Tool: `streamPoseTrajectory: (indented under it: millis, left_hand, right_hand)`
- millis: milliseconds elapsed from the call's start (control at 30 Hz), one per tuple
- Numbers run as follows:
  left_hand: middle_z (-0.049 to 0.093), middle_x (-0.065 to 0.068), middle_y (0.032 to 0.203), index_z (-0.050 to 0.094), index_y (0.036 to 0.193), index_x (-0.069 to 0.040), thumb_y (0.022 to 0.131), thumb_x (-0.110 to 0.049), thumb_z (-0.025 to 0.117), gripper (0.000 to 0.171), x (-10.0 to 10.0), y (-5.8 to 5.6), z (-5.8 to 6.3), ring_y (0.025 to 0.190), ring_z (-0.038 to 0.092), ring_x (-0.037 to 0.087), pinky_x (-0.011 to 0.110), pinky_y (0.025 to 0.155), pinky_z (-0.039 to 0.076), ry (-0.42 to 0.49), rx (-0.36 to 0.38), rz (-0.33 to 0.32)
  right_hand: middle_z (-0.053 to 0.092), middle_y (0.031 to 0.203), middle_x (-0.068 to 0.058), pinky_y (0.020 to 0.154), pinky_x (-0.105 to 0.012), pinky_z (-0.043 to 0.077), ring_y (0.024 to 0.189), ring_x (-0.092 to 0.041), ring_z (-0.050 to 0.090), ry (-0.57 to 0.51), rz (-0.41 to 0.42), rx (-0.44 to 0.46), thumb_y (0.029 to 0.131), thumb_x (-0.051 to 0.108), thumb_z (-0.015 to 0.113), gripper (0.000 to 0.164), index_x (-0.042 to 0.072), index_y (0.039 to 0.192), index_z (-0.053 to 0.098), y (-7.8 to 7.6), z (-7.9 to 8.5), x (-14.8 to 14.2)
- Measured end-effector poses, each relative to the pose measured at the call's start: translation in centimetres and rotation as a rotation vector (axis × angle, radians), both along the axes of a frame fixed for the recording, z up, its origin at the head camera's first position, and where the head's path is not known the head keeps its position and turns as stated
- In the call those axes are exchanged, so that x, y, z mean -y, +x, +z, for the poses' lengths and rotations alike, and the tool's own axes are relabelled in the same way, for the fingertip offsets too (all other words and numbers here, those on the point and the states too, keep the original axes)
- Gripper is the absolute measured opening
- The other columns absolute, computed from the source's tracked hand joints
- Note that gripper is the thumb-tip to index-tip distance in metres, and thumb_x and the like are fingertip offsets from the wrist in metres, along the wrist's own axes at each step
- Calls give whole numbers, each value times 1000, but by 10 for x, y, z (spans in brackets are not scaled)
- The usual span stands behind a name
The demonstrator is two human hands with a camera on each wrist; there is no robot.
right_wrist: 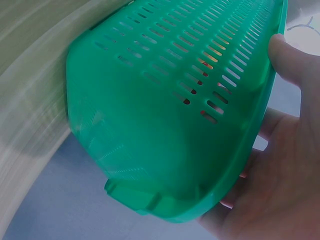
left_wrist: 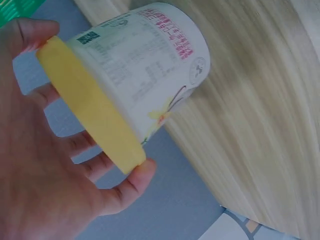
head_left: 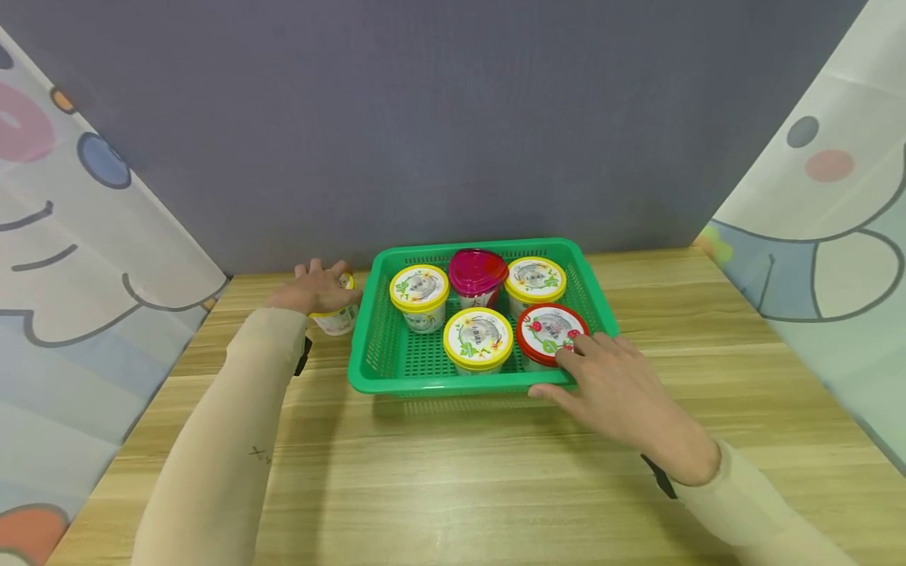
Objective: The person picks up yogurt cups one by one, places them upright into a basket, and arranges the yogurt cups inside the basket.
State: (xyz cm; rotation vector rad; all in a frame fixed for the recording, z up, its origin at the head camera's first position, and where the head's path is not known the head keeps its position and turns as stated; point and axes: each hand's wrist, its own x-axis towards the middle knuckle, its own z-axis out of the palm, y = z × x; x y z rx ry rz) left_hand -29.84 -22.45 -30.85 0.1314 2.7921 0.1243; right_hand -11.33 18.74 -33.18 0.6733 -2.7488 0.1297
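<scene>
At the basket's left, my left hand [head_left: 318,289] grips a white tub by its yellow lid; in the left wrist view this tub [left_wrist: 145,65] tilts, fingers spread around the lid's edge. The green basket [head_left: 432,385] holds several lidded tubs. My right hand [head_left: 616,385] lies over its front right corner: the thumb touches the rim, and loosely bent fingers reach over the edge of the red-lidded tub [head_left: 548,326]. In the right wrist view the basket wall [right_wrist: 150,125] hides most of that tub; how firmly the fingers press cannot be seen.
Three yellow-lidded tubs, one of them a front tub [head_left: 478,338], share the basket with a magenta-lidded cup [head_left: 477,273]. The wooden table [head_left: 439,479] ends at a grey panel [head_left: 453,126]. Cartoon-printed sheets [head_left: 835,196] flank both sides.
</scene>
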Motion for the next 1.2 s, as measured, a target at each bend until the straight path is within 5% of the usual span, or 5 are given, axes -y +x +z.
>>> streamPoseTrajectory:
  millis: [633,967,1200]
  left_hand:
    - [28,33,140,33,154,-17,94,-53,48,72,11,7,-2,122,32,53,74,87,39,54,-50,-42]
    - [29,30,134,33,154,-16,94,-50,48,70,17,14,8,113,30,49,60,71,44,82,-78,-70]
    - [30,29,137,34,154,-17,93,-49,48,70,17,20,12,117,32,50,64,75,43,82,-110,-86]
  right_hand:
    - [54,80,-1,78,-44,45,79,-25,55,8,7,-7,84,61,74,49,12,85,65,-1,-1,0]
    - [56,82,-3,76,-44,45,79,-25,57,17,6,-22,84,63,72,53,11,88,67,-1,-2,0]
    - [57,82,-3,77,-44,46,79,-26,57,20,2,-20,84,62,73,52,11,88,67,-1,-2,0]
